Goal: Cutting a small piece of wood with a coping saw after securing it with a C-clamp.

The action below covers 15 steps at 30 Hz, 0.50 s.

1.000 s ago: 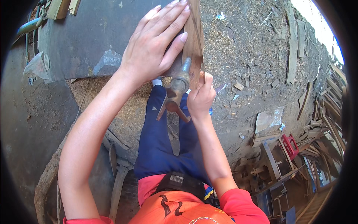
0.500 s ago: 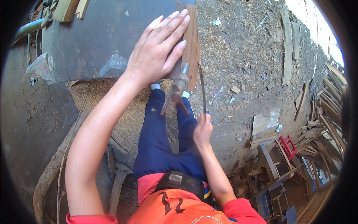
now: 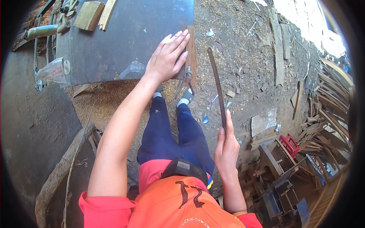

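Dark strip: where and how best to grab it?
Probably the lower end of the dark strip, coming from the lower edge of the view, pinched between thumb and fingers. It is long, thin and slightly bowed, with its lower end pointing back that way; the right hand holds it there, leaving the upper length free.

Orange jersey (image 3: 159,205): two large dark printed characters (image 3: 185,194) on front, curved with the fabric. Black waist pouch (image 3: 194,170): small pale patch (image 3: 184,165), too small to tell if lettered.
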{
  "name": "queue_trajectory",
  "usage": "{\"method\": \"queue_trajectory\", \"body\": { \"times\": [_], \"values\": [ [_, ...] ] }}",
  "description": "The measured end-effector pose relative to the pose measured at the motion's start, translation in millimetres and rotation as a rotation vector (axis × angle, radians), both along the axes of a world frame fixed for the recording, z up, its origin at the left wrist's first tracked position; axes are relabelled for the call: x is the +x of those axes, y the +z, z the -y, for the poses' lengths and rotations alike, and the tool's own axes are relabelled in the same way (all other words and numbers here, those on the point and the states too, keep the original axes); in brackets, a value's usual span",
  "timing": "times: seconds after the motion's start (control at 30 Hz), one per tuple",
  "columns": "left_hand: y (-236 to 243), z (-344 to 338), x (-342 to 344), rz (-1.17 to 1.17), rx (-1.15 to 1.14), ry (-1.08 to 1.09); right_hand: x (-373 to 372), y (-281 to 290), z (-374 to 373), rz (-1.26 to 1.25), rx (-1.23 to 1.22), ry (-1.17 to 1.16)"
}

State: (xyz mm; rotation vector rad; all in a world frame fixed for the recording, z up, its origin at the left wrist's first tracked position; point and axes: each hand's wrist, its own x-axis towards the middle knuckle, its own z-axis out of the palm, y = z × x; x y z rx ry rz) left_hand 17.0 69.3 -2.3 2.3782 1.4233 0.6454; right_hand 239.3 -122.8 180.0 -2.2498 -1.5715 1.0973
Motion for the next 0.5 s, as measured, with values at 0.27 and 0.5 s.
{"method": "queue_trajectory", "body": {
  "times": [0.27,0.5],
  "values": [
    [2,2,-3,0.003,-0.024,0.003,-24,20,-2,0.076,0.02,0.149],
    [-2,1,-1,0.032,-0.041,-0.01,-45,31,-3,0.263,-0.06,0.229]
  ]
}}
